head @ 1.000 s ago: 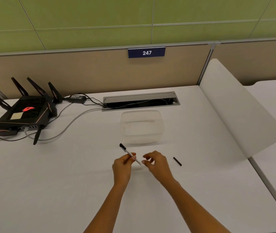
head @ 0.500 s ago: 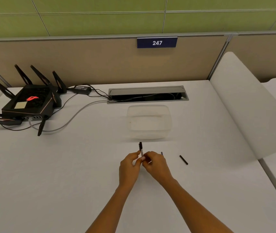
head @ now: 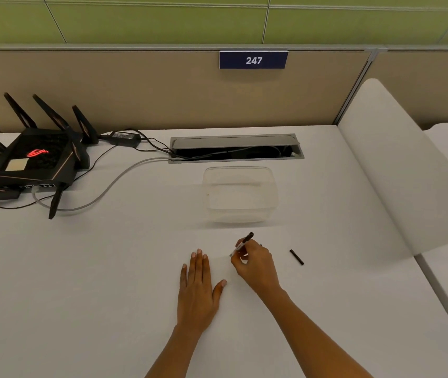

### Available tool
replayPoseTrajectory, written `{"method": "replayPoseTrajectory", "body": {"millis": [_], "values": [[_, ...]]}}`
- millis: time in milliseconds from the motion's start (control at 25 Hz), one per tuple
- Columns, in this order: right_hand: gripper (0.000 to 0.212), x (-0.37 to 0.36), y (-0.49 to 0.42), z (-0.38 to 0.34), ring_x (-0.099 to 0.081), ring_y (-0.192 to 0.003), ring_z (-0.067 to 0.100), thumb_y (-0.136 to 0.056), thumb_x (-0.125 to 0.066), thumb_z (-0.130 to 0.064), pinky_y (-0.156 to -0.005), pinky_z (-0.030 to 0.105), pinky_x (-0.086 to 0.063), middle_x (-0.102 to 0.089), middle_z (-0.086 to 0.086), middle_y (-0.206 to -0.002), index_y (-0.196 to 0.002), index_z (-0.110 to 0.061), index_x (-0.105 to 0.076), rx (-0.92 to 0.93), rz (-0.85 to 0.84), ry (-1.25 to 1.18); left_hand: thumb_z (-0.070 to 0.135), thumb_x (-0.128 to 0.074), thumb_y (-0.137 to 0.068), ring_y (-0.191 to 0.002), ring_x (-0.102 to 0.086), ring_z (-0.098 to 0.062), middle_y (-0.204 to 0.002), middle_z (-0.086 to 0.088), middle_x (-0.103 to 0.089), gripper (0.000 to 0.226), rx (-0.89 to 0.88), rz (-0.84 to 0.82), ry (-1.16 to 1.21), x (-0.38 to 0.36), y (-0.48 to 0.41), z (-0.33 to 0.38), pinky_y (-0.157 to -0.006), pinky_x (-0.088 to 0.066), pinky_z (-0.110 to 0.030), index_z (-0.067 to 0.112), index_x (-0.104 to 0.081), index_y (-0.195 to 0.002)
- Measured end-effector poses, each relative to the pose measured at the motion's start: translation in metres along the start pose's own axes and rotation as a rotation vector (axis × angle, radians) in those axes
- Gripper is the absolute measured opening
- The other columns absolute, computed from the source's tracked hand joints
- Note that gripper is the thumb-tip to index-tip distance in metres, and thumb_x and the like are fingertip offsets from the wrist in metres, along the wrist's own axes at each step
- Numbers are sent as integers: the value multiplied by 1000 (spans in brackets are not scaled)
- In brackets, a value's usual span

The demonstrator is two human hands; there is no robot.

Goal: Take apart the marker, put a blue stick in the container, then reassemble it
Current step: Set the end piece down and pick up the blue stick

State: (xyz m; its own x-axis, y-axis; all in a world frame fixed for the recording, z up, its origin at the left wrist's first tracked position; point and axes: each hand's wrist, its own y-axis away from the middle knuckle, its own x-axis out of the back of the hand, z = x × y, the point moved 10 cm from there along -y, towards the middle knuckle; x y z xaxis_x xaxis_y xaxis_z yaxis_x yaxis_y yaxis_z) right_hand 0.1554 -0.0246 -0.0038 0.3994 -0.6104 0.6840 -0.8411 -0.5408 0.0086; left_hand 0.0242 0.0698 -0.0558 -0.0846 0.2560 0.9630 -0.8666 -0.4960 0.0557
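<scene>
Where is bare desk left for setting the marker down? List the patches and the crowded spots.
Free: the wide stretch left of the left hand, below the router; the strip between the right hand and the container. Crowded: the router's cables far left; the small black piece right of the right hand.

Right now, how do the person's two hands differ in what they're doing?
The left hand lies flat and open on the white desk, palm down, holding nothing; the right hand is curled around the slim white marker with the black end. The left hand's fingers are straight, the right hand's are bent. Both rest in front of the clear plastic container.
</scene>
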Motion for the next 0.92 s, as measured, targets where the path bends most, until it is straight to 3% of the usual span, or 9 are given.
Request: {"method": "replayPoseTrajectory", "body": {"millis": [200,360,640,920], "values": [[18,5,6,-1,-66,-74,13,-81,-68,-19,-72,28,-60,-67,-4,-81,-97,-13,-63,-3,17,-68,59,-19,-94,-145,-18,-28,-157,-14,-21,78,9,-35,-19,-1,0,-2,-116,-1,-37,4,-22,-148],[11,21,-1,-9,-63,-67,12,-79,-66,-22,-63,24,-58,-63,-8,-73,-88,-20,-59,13,63,-118,58,-23,-93,-145,-18,-28,-157,-14,-22,77,8,-38,-32,0,1,-1,-116,-1,-37,3,-23,-148],[12,33,-18,-24,-59,-62,17,-76,-60,-27,-58,31,-55,-62,-1,-68,-82,-17,-58,36,95,-126,61,-10,-92,-147,-10,-27,-159,-11,-14,80,5,-1,-30,2,0,-1,-115,5,-36,5,-15,-149],[10,38,-27,-25,-61,-65,19,-78,-61,-23,-61,33,-55,-63,2,-70,-83,-15,-59,25,94,-127,58,-16,-93,-145,-17,-29,-158,-13,-17,78,-2,1,-19,1,0,-1,-115,3,-36,3,-19,-148]]}}
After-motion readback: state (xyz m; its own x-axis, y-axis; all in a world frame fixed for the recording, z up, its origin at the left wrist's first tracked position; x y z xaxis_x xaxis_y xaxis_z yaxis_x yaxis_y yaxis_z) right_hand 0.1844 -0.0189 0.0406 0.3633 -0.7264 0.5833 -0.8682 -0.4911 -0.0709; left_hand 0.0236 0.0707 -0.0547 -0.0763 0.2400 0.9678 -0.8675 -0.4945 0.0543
